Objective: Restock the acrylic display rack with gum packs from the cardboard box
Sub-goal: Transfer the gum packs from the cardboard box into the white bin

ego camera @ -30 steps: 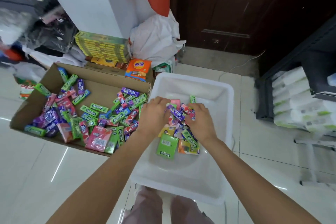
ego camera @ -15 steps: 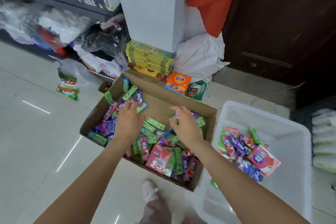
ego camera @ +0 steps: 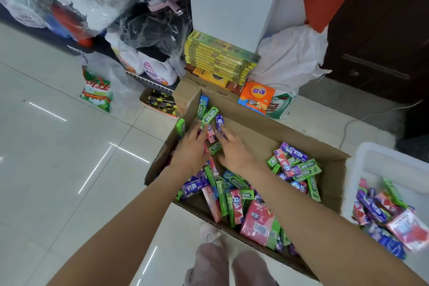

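Gum packs [ego camera: 234, 193] lay loose in the box [ego camera: 255, 132], heaped mostly behind and to the right of both hands, with a few propped against the far-left corner just past the fingertips. Left hand [ego camera: 190, 151] reached in with fingers spread and fairly straight, palm down over the packs below it, one green pack [ego camera: 209, 114] standing just beyond its fingers; no pinch showed. Between the two hands lay a pink pack [ego camera: 211, 134] and a small green one [ego camera: 215, 147], which looked the nearest to take. Right hand [ego camera: 234, 148] lay beside the left, nearly touching it, fingers likewise extended over the cardboard floor and gripping nothing that I could see. Farther right of it a tub [ego camera: 371, 155] held more packs. These packs were probably very light and stiff enough to keep their shape, but their glossy wrappers likely slid over one another, so a scoop with both palms closing inward, or a pinch across the long edges, would suit. No rack was in view.
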